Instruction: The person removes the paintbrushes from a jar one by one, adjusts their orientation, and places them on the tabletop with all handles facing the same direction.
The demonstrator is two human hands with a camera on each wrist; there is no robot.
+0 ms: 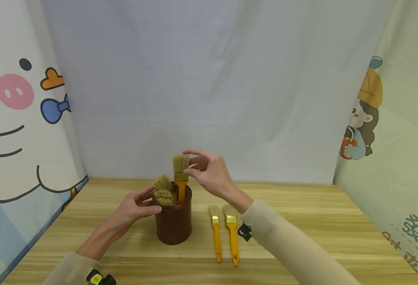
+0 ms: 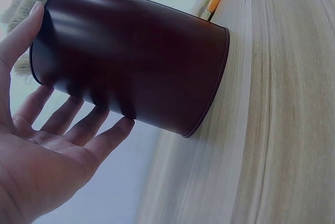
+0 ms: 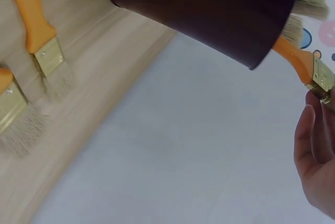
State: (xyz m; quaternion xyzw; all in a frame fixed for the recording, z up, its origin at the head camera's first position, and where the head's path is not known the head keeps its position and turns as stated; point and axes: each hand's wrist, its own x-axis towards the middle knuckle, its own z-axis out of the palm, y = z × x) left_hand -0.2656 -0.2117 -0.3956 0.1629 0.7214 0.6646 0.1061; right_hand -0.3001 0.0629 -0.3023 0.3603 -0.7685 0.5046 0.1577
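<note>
A dark red cylindrical container stands upright on the wooden table, bristle ends up out of its mouth. My left hand holds it from the left, thumb by the rim and fingertips along its wall in the left wrist view. Above the mouth, my right hand pinches a paintbrush at its metal band, bristles up. Its orange handle runs down into the container, the lower end hidden inside. More brushes with pale bristles lean over the rim beside my left thumb and fingers.
Two orange-handled paintbrushes, a narrower one and a wider one, lie side by side on the wooden table right of the container. A plain pale curtain hangs behind the table, with printed cartoon cloths at both sides.
</note>
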